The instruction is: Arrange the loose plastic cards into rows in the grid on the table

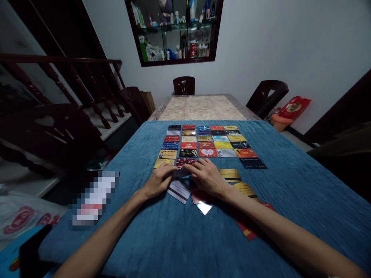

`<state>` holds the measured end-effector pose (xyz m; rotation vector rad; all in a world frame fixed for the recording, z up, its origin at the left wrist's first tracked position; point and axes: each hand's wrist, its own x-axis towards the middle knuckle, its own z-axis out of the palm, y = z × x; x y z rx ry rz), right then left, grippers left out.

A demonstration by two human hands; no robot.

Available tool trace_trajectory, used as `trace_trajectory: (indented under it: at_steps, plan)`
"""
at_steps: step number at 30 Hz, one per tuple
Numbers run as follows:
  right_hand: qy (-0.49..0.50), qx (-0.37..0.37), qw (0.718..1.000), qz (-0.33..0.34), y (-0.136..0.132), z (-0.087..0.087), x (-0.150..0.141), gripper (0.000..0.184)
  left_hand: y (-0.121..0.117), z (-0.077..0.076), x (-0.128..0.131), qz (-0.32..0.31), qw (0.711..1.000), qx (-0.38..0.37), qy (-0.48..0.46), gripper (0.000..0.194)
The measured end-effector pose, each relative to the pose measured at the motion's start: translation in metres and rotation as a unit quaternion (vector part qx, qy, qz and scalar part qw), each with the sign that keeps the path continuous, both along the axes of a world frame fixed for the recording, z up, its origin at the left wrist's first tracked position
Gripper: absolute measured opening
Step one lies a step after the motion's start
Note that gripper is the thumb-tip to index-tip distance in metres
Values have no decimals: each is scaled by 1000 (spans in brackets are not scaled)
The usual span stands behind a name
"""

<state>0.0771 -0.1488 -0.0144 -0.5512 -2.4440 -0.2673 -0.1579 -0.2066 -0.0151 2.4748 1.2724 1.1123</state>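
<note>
A dark plastic card (182, 172) is held between my two hands, just over the blue cloth. My left hand (159, 179) is closed on its left end. The fingers of my right hand (207, 177) curl over its right end. Under the hands lie a silver-white card (179, 192) with a dark stripe and a pinkish card (199, 197), partly covered. Beyond them, several colourful cards lie in rows, among them a card with a white heart (208, 153) and a black card (253, 163). Gold cards (230, 174) lie beside my right wrist.
A blue cloth (139, 239) covers the near part of the table. Red cards (246, 231) lie partly under my right forearm. A pixelated pale object (97, 199) rests at the left edge. Dark wooden chairs (184, 85) stand around the table, and a plastic bag (26, 218) is at lower left.
</note>
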Motion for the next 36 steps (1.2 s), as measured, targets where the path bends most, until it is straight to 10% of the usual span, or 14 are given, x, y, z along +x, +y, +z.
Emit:
trace_trajectory:
  at_steps: [36]
  plan:
    - [36, 79, 995, -47, -4, 3, -4, 35, -1, 0, 7, 72, 993, 92, -10, 36]
